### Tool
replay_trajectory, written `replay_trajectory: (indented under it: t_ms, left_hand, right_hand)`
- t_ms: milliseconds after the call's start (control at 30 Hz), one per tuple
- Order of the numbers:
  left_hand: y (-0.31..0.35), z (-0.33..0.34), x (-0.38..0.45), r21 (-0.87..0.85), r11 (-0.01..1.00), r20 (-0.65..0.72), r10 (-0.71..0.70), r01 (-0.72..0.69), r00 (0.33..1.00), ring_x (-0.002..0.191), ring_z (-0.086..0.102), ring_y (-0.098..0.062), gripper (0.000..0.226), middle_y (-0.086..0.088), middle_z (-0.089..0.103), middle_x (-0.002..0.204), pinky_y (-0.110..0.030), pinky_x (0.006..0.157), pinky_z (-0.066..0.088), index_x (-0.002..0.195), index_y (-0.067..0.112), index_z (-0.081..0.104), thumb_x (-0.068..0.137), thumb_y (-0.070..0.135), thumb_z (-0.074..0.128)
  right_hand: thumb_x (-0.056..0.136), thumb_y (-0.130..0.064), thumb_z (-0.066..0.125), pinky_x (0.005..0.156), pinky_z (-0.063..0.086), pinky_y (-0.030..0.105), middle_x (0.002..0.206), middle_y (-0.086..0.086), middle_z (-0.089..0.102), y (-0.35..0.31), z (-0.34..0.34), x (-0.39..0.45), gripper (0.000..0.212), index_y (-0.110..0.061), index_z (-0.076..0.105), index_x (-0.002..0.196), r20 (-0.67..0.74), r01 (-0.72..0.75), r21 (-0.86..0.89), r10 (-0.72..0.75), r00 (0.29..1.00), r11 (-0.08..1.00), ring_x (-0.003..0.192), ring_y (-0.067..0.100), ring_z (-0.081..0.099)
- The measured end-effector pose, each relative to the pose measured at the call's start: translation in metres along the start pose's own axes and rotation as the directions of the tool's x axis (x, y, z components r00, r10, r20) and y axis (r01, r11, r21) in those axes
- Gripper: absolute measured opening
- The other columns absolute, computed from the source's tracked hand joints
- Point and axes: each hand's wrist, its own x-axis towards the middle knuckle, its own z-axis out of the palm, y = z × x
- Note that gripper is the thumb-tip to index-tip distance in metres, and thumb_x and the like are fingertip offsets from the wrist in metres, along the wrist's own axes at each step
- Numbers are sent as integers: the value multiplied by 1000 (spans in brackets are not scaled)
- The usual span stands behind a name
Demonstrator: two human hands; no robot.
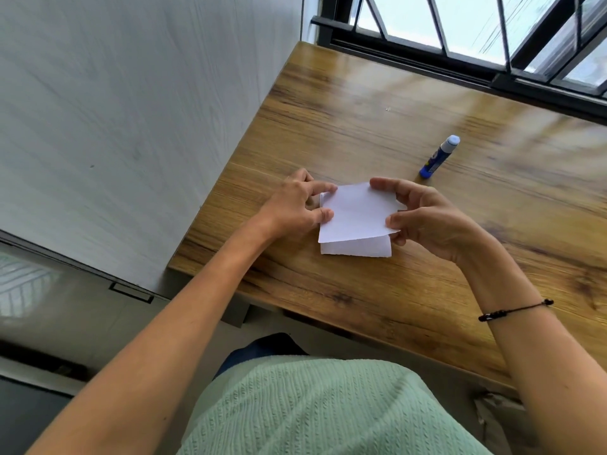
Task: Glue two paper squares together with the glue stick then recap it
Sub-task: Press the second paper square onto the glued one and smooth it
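Wood-grain tabletop [410, 126], brown, set against a grey wall and a barred window.

Left hand [295, 205]: forearm stretched forward over the near edge, fingers curled, index tip and thumb pinching the left edge of the upper paper square [356, 213].

Upper paper square: white, lifted and tilted, held at both sides over the lower paper square [356, 249], which lies flat on the tabletop.

Right hand [427, 218]: wrist bent inward, thumb and fingers gripping the upper square's right edge; black cord bracelet [515, 311] on the wrist.

Glue stick [439, 156]: blue, capped, standing apart beyond the right hand.
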Motion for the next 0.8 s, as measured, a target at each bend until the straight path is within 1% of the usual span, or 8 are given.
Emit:
replay_trajectory:
  t_ms: [100,200,400,600,700,800]
  left_hand:
    - [-1,-1,-1,27,1000,0,-7,7,1000,97,38,-13,52,-1,36,101,-25,89,36,130,22,48,82,30,64]
    - [0,0,0,52,999,-2,-8,8,1000,98,36,-13,52,-1,35,101,-27,91,35,130,23,47,82,30,64]
    - [-1,1,2,27,999,-12,-29,29,1000,100,38,-14,52,-2,36,102,-27,90,35,130,23,48,81,30,64]
    - [-3,1,3,4,999,-15,-40,40,999,97,41,-13,51,0,37,101,-24,83,35,129,23,49,81,29,65]
    - [-4,0,4,9,999,-9,-42,42,999,97,41,-13,50,-1,36,101,-25,84,36,128,24,50,81,29,65]
    - [-4,0,3,4,999,1,-38,38,999,98,42,-15,49,-1,35,100,-26,87,37,126,24,51,80,29,66]
  right_hand:
    - [78,17,51,48,50,22,109,7,50,0,-2,3,57,-16,52,124,26,-33,-6,33,999,999,62,20,50]
    - [78,17,51,49,51,22,110,7,50,1,-2,5,57,-17,52,123,30,-38,-15,39,999,999,62,21,51]
    - [77,16,51,53,52,23,112,7,48,2,-6,8,56,-20,55,120,13,-46,-25,46,999,999,72,23,51]
    - [77,16,51,53,52,24,113,9,47,1,-7,11,55,-20,57,118,18,-59,-16,59,998,998,74,24,50]
    - [78,16,50,53,52,24,113,9,47,-1,-6,11,54,-19,57,119,26,-57,-8,57,998,998,76,25,50]
    - [77,17,50,51,51,22,110,7,49,-2,-6,11,54,-18,57,118,28,-50,4,50,998,999,73,23,49]
